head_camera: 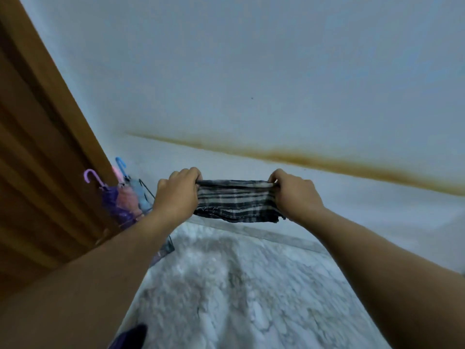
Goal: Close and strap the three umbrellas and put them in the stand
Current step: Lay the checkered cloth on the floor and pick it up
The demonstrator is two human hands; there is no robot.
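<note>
**Cloth held mid-frame, umbrellas at left**

A cloth [236,200] stretches between the left hand [177,191] and the right hand [297,195] at centre frame. Three umbrellas [120,197] stand in the stand [161,238] at left, beside the door [37,159], against the wall [276,71], on the floor [239,285].

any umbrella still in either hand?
No: the left hand and right hand grip a plaid cloth, while the three umbrellas stand in the stand.

Left hand [176,195], right hand [294,195] stretch plaid cloth [236,202]; umbrellas [120,197] in stand [147,190].
</note>
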